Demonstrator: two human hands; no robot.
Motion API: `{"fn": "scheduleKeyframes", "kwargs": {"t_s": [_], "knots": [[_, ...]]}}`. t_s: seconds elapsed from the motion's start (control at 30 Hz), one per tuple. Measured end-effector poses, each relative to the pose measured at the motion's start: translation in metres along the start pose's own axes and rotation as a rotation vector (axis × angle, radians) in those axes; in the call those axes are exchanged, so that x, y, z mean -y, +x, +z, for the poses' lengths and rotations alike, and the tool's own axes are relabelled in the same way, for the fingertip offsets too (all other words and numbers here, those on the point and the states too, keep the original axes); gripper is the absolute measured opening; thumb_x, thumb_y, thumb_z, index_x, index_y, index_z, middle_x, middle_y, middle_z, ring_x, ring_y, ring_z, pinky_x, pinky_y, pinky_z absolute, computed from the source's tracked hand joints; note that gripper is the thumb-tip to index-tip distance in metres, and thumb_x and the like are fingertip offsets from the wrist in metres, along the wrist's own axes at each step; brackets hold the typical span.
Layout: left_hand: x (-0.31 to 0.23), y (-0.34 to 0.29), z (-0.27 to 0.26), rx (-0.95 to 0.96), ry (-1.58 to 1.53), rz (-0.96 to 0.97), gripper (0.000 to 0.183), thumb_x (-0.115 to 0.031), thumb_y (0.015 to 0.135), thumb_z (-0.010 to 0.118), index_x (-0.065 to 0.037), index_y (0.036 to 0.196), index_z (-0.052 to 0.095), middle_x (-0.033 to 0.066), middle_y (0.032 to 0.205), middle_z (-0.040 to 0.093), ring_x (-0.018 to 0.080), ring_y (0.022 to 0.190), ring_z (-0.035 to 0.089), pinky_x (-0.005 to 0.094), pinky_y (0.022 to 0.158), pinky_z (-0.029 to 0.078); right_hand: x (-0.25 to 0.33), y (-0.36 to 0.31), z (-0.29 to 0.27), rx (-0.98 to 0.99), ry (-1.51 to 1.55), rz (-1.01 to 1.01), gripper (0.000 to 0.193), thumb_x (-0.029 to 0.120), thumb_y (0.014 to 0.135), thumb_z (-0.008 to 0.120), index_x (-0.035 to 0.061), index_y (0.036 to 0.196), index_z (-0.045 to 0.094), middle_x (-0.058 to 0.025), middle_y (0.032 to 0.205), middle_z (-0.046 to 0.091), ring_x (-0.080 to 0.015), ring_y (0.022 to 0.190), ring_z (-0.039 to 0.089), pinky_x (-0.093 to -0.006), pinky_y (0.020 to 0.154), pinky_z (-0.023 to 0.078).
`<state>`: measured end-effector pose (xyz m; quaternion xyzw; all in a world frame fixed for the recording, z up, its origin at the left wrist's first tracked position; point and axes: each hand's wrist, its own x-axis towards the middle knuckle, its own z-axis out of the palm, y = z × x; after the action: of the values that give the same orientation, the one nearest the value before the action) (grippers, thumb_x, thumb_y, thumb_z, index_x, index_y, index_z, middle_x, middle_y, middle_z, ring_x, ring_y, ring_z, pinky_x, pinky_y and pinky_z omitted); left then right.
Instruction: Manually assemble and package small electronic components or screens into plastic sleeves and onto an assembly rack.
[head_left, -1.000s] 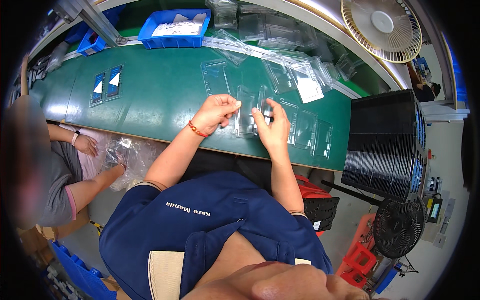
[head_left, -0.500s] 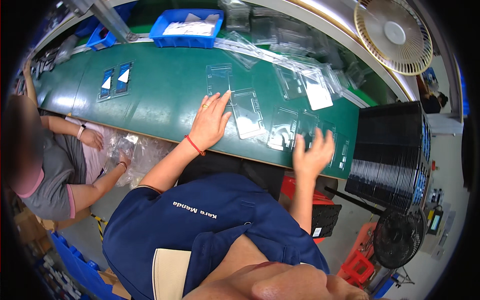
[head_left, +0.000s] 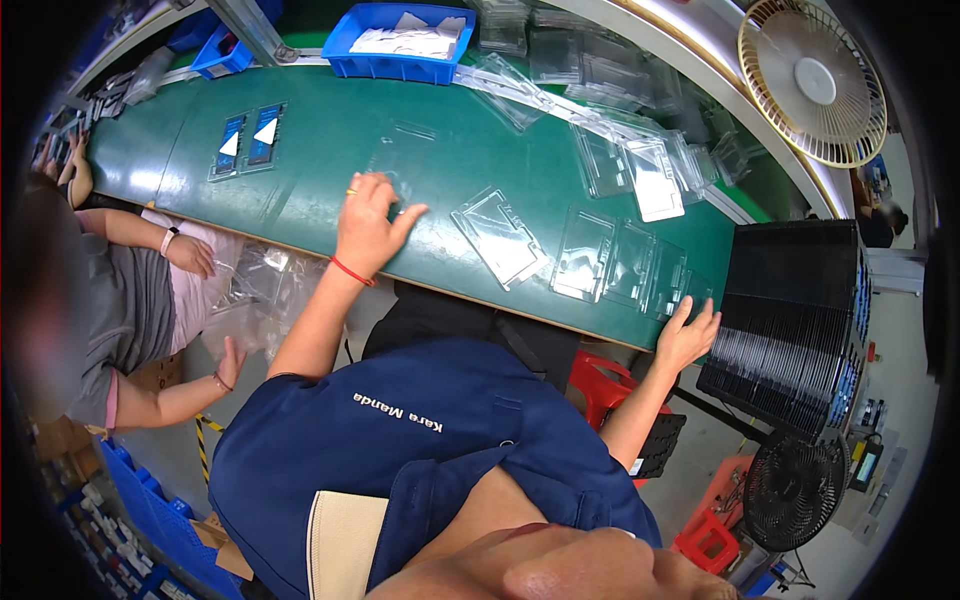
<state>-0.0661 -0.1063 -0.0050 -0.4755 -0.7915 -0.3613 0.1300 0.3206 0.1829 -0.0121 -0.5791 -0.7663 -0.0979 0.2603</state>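
My left hand (head_left: 370,225) is over the table with its fingers bent and the thumb held apart. Its fingertips reach the lower edge of a blurred clear plastic tray (head_left: 405,150); whether they press on it is hard to see. To its right, a second clear plastic tray (head_left: 500,238) lies tilted on the table. At the table's right front edge my right hand (head_left: 688,335) has its fingers apart. They touch or nearly touch the last of several overlapping clear trays (head_left: 585,255) laid in a row.
Far left on the green table (head_left: 310,215) lies a tray with two blue pieces (head_left: 262,135). A blue bin (head_left: 400,68) of white pieces stands behind. Clear trays (head_left: 655,180) pile at the back right, near a black rack stack (head_left: 785,300) and fan (head_left: 812,80). A co-worker (head_left: 140,300) sits left.
My left hand has moved left, and the far clear tray has shifted left with it. The second tray has turned. My right hand has moved right and nearer, off the middle of the row.
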Motion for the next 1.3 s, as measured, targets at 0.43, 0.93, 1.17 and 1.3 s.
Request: {"fn": "scheduleKeyframes", "kwargs": {"t_s": [0.43,0.93,1.17,1.3], "knots": [[0.034,0.018,-0.024,0.132,0.176,0.051,0.033,0.006,0.073,0.056,-0.007,0.101,0.067,0.0102,0.097,0.058,0.0298,0.095,0.054,0.0424,0.090,0.040,0.220,-0.066,-0.028,0.357,0.633,-0.966,0.052,0.024,0.074,0.072,0.0092,0.121,0.057,-0.0138,0.113,0.054,-0.0301,0.104,0.052,-0.0453,0.093,0.037],[0.007,0.052,0.032,0.211,-0.236,0.195,0.020,0.012,0.068,0.053,-0.003,0.074,0.065,0.0150,0.111,0.063,0.0315,0.103,0.060,0.0379,0.086,0.047,0.000,0.014,-0.007,0.060,-0.063,-0.004,0.047,0.041,0.090,0.055,0.0091,0.125,0.056,-0.0206,0.127,0.050,-0.0391,0.117,0.044,-0.0506,0.097,0.035],[-0.001,0.043,0.029,0.208,-0.300,0.106,0.029,0.014,0.073,0.050,-0.002,0.089,0.067,0.0160,0.120,0.060,0.0334,0.117,0.054,0.0383,0.096,0.045,0.030,0.017,0.012,0.178,0.082,-0.034,0.051,0.048,0.093,0.046,0.0124,0.127,0.056,-0.0197,0.130,0.048,-0.0369,0.121,0.041,-0.0512,0.101,0.030],[-0.015,0.044,0.033,0.164,-0.370,0.092,0.022,0.007,0.080,0.054,-0.003,0.096,0.067,0.0171,0.120,0.060,0.0333,0.114,0.056,0.0376,0.095,0.044,0.037,0.021,0.010,0.093,0.030,-0.075,0.049,0.044,0.090,0.053,0.0078,0.124,0.057,-0.0216,0.127,0.050,-0.0370,0.118,0.044,-0.0503,0.100,0.030]]}}
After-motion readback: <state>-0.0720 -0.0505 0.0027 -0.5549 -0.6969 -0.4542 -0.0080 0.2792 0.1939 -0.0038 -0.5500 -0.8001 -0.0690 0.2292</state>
